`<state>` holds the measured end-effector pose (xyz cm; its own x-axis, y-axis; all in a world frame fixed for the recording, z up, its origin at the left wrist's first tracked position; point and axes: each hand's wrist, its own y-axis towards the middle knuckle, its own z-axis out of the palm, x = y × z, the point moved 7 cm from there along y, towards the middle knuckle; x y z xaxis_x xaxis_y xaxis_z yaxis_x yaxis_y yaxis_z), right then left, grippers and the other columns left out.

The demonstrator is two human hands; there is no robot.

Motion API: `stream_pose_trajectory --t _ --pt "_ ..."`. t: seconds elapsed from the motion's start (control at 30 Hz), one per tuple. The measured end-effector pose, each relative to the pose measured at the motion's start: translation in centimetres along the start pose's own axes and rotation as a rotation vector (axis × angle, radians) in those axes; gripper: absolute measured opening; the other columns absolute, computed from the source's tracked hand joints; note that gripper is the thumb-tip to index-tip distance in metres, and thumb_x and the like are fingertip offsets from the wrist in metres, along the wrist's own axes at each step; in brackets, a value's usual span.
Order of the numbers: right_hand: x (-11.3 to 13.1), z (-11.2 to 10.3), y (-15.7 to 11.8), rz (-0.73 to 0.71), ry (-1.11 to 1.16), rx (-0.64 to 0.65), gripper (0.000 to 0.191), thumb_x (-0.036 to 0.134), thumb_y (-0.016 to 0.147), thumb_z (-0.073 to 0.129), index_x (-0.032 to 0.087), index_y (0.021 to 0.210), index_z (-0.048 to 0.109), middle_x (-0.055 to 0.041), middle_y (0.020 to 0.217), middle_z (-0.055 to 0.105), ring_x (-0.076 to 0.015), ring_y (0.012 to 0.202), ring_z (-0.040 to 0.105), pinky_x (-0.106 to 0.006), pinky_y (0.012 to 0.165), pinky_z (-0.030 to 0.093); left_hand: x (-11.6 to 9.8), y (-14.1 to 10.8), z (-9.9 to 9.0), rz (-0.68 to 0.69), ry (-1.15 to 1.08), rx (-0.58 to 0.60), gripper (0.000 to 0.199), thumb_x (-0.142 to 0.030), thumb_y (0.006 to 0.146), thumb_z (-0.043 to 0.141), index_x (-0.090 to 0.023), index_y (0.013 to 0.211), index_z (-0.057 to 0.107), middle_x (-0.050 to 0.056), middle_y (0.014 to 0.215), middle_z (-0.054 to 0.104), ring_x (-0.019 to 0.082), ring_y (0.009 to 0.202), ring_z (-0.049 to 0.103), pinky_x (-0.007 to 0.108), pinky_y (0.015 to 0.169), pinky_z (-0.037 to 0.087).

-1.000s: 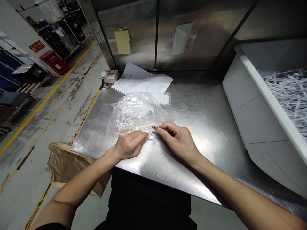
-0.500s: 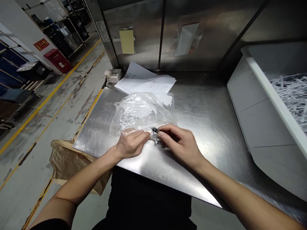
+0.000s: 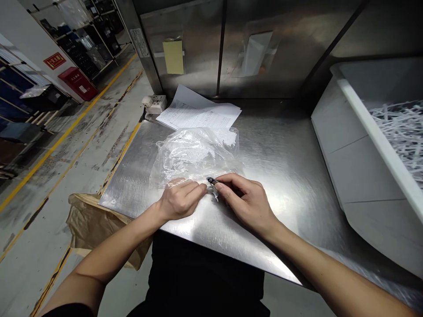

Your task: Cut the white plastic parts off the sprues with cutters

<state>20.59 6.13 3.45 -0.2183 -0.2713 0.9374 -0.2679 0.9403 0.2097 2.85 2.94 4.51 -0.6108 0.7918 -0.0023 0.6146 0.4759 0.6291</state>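
Note:
At the metal table's front, my right hand (image 3: 247, 199) pinches a small dark clipper-like tool (image 3: 212, 181), its tip pointing left. My left hand (image 3: 183, 198) is closed, its fingertips on a small pale piece (image 3: 210, 187) right beside the tool. A little white part (image 3: 216, 197) hangs just below the tool's tip; its shape is too small to make out. Behind both hands a clear plastic bag (image 3: 188, 152) with small white pieces inside lies on the table, its near edge touching my left hand.
Printed papers (image 3: 201, 110) and a white power socket (image 3: 156, 104) lie at the back of the metal table (image 3: 274, 154). A large grey bin (image 3: 366, 149) of thin white parts (image 3: 401, 132) stands right. A brown paper bag (image 3: 95, 224) is at the lower left.
The dark tool in my right hand has shifted slightly and lies a little lower and flatter against the small piece. The hands are nearly in the same place.

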Motion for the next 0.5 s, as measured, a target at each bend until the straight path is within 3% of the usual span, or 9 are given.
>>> stream_pose_trajectory --t 0.13,0.3,0.5 --pt "-0.3 0.3 -0.1 0.037 0.055 -0.025 0.017 0.035 0.107 0.072 0.024 0.101 0.083 -0.0007 0.081 0.078 -0.0195 0.072 0.070 -0.034 0.068 0.054 -0.1 0.1 0.0 0.002 0.008 0.000 0.008 -0.017 0.109 0.070 -0.018 0.101 0.069 -0.001 0.073 0.070 0.015 0.062 0.064 0.031 0.063 0.051" --pt "-0.5 0.0 0.3 0.076 0.076 -0.014 0.021 0.039 0.106 0.072 0.024 0.097 0.083 -0.0010 0.079 0.077 -0.0198 0.071 0.068 -0.034 0.067 0.052 0.1 0.1 0.0 -0.016 -0.025 0.000 0.006 -0.016 0.110 0.066 -0.017 0.108 0.071 0.000 0.076 0.073 0.015 0.063 0.067 0.030 0.063 0.052" --pt "-0.7 -1.1 0.8 0.074 0.073 -0.014 0.022 0.042 0.106 0.072 0.023 0.104 0.083 -0.0041 0.086 0.079 -0.0222 0.077 0.072 -0.034 0.062 0.051 1.2 0.0 -0.5 -0.128 -0.073 -0.032 0.016 -0.013 0.111 0.060 -0.018 0.102 0.071 0.001 0.077 0.074 0.014 0.062 0.069 0.029 0.061 0.054"
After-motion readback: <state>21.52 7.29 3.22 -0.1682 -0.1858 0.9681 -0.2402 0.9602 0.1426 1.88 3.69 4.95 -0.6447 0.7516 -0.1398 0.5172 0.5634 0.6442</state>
